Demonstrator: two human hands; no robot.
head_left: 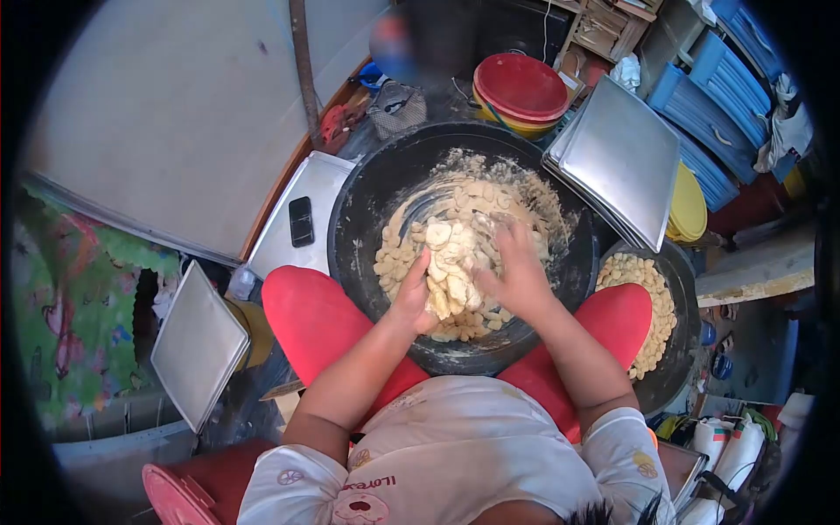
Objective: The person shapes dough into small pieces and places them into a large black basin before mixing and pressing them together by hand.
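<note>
A clump of pale, floured dough pieces (452, 271) is raised over a large black tub (352, 232). My left hand (415, 296) is cupped under and around the left side of this clump, thumb up. At its right side is my right hand (518, 269), fingers stretched out and slightly blurred, with the thumb side close to the dough; whether it touches is hard to make out. Below both hands, many small flattened dough pieces (394, 262) and loose flour (525, 179) cover the tub's bottom.
A second black tub (675, 350) of dough pieces (643, 271) stands to the right. Stacked metal trays (621, 157) lean over the tub's right edge. A phone (301, 221) lies on a tray (322, 184) at left. Behind are red and yellow basins (521, 87).
</note>
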